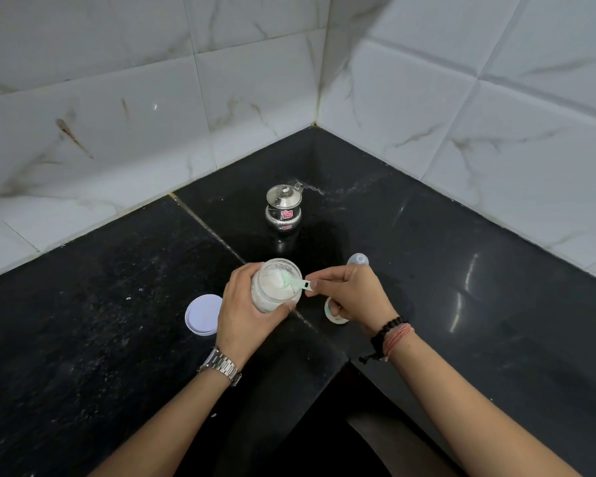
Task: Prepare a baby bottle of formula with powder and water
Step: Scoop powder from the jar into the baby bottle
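Note:
My left hand [246, 306] wraps around an open clear jar of white powder [276, 287], holding it just above the black counter. My right hand [350, 292] pinches the handle of a pale green plastic scoop [291, 282], whose bowl sits in the powder at the jar's mouth. The jar's white lid [202, 315] lies flat on the counter to the left. Behind my right hand a clear bottle part [358, 260] pokes out, mostly hidden. Under my right hand a white and green ring-shaped piece [332, 313] rests on the counter.
A small lidded steel pot [284, 208] with a pink sticker stands farther back, near the corner. White marble-look tiled walls [152, 115] close the counter [479, 287] on the left and right. The counter's front edge steps inward below my wrists.

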